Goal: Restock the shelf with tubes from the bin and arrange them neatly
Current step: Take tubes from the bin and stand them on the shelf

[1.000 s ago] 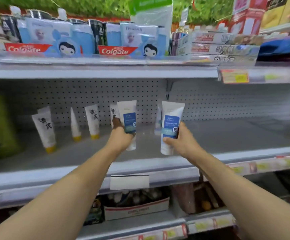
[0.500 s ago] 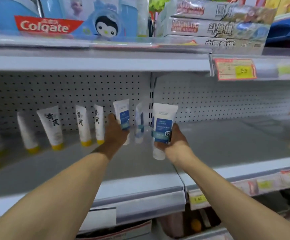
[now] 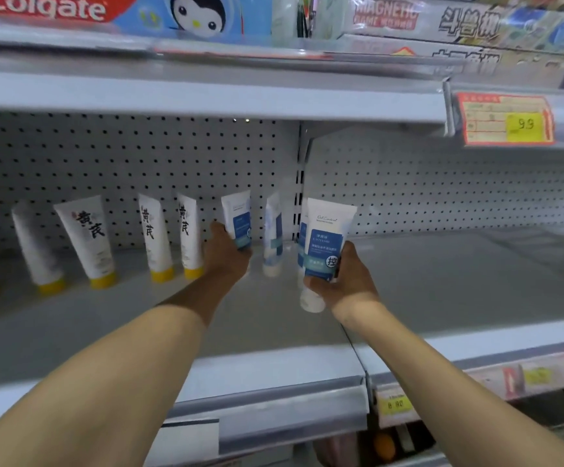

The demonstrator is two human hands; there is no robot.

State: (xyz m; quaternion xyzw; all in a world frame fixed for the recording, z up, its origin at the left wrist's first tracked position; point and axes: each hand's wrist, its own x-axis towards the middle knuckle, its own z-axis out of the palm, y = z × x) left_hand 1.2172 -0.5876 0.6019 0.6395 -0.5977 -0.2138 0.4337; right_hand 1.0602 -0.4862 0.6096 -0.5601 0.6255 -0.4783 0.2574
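Observation:
My left hand (image 3: 224, 255) grips a white tube with a blue label (image 3: 238, 217), held upright near the back of the grey shelf (image 3: 442, 284). My right hand (image 3: 344, 281) holds a second blue-label tube (image 3: 326, 237), cap down, a little above the shelf and nearer the front. One more blue-label tube (image 3: 273, 234) stands between the two hands, and another is partly hidden behind the right-hand tube. To the left stand several white tubes with yellow caps (image 3: 152, 237), leaning on the pegboard. The bin is not in view.
The upper shelf (image 3: 206, 92) hangs close overhead with toothpaste boxes (image 3: 105, 11) on it and a red and yellow price tag (image 3: 506, 119) at its right edge. The shelf's right half (image 3: 476, 264) holds nothing. A lower shelf with goods shows below.
Both hands have pushed deeper into the shelf with their tubes. The view has come closer and shifted right; the left-hand tube now sits near the back row.

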